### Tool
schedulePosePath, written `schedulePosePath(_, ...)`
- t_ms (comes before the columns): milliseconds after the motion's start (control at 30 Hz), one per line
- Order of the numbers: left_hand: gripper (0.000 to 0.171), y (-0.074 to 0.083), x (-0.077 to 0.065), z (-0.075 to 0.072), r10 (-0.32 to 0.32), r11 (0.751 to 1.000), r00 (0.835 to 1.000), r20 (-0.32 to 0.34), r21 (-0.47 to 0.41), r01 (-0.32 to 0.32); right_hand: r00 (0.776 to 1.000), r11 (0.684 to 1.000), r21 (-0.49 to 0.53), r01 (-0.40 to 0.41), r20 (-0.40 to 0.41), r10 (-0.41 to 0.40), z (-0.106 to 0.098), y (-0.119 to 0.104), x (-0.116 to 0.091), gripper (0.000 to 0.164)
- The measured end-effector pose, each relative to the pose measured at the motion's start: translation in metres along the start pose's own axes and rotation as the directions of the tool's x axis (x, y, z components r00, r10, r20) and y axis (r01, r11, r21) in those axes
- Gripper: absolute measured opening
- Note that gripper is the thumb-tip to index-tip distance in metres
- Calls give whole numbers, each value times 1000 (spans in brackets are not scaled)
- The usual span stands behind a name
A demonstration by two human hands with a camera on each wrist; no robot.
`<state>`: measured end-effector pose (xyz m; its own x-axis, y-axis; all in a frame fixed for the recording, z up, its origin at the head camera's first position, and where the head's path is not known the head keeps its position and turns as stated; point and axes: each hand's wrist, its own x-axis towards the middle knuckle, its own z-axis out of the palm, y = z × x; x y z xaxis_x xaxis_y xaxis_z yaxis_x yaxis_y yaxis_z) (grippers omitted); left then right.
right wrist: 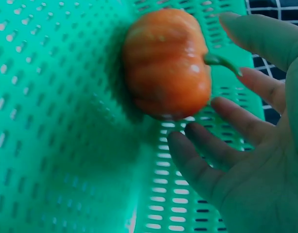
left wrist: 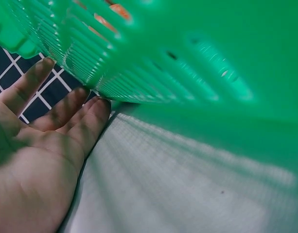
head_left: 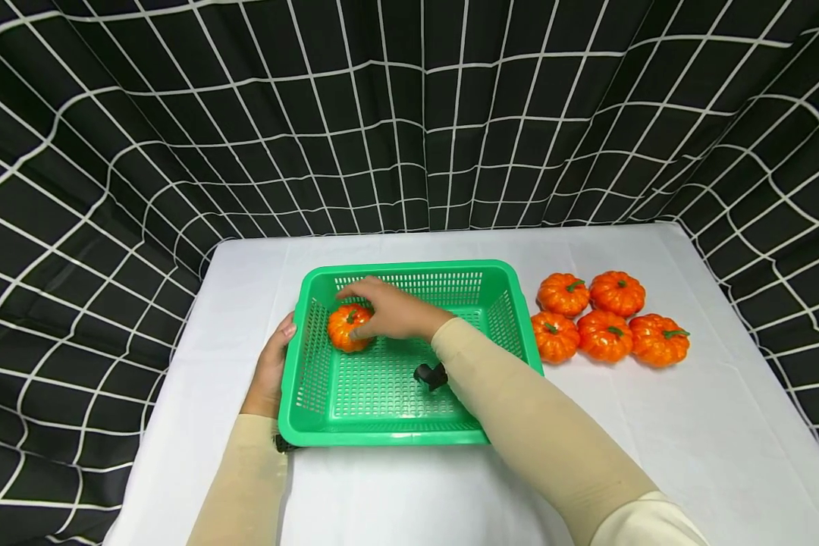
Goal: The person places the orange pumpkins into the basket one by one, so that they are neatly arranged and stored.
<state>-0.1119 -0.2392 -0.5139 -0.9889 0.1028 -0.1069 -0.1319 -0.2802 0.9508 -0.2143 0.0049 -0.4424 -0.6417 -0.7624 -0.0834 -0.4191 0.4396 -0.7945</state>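
A green plastic basket stands on the white-covered table, with one small orange pumpkin inside near its left wall. My right hand reaches into the basket over that pumpkin, fingers and thumb spread. In the right wrist view, a gap shows between most fingers and the pumpkin, whose green stem points toward the palm. Outside the basket, my left hand lies along the left wall. Its fingers look fairly straight in the left wrist view, with fingertips at the slotted wall.
Several more orange pumpkins sit in two rows on the table, right of the basket. A small black object shows at my right wrist, over the basket floor. Black cloth with a white grid hangs around the table.
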Motion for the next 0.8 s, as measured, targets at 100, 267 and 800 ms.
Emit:
schedulePosePath(100,62,0,-1,1,-2,1000,1000,0,3,2,1000,999,48,2,-13,-2,-6,0,-2,68)
schedulePosePath(267,61,-1,-1,-1,1,1000,1000,5,5,-1,1000,994,111,0,-14,2,-13,1,-5,68)
schedulePosePath(800,59,-3,1,-3,6,1000,1000,18,-29,-6,999,957,291,-5,-45,19,-27,2,-12,68)
